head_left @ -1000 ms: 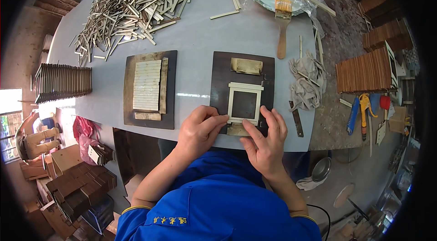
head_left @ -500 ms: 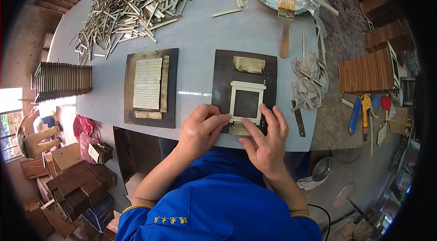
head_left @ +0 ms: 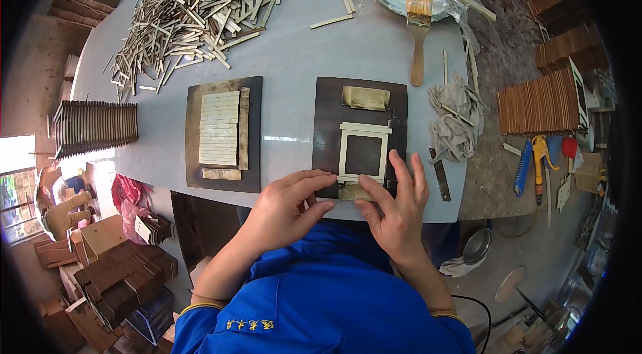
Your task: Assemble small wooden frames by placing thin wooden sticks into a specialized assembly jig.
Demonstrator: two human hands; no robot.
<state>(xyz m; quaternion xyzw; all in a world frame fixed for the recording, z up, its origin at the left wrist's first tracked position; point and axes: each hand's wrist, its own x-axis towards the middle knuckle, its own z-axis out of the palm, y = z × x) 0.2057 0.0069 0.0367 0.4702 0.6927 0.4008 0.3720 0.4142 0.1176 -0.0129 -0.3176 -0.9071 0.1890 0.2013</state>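
1. Centrally in the head view, a pale strip frame (head_left: 344,152) lies flat on a dark board (head_left: 326,120), which rests on the grey tabletop (head_left: 287,106) near its front edge.
2. The left hand (head_left: 286,210) has its fingertips at the frame's lower left corner; whether they touch it I cannot tell. Its grip is apart, the thumb lowered away from the fingers.
3. The right hand (head_left: 396,210) sets a fingertip at the frame's lower bar, while its other fingers rise beside the right bar. This grip is apart too, clamped on nothing.
4. Above the frame, a brass-coloured block (head_left: 366,98) sits on the same board.
5. To the left, a second board (head_left: 255,133) carries a row of pale strips (head_left: 218,127), side by side.
6. Beyond it spreads a loose heap of strips (head_left: 200,13).
7. On the right lie a brush (head_left: 418,40) and a crumpled cloth (head_left: 451,127).
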